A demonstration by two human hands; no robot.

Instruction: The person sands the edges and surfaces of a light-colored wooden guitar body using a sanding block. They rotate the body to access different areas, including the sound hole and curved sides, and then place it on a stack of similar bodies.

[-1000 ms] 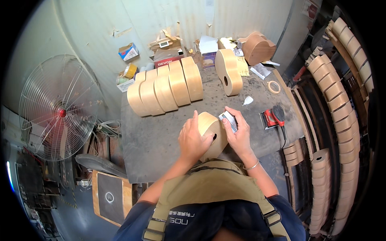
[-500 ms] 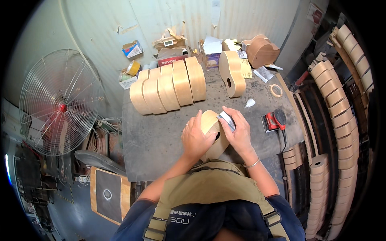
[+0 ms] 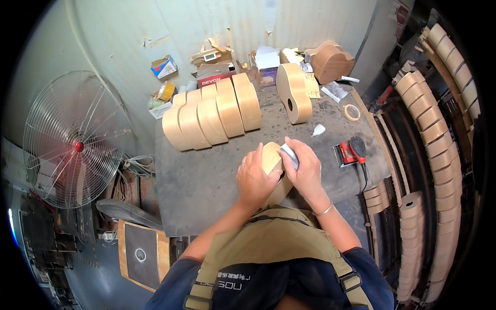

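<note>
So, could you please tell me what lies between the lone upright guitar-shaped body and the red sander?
In the head view, a small white object lies on the grey tabletop between the upright body and the red sander; its kind is unclear.

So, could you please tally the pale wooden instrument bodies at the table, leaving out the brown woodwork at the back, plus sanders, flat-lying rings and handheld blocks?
Pale wooden instrument bodies: 7 (5 in the row, 1 standing apart, 1 in the left hand)
Red-and-black sander: 1
Flat-lying ring: 1
Block in the right hand: 1
Total: 10
</note>
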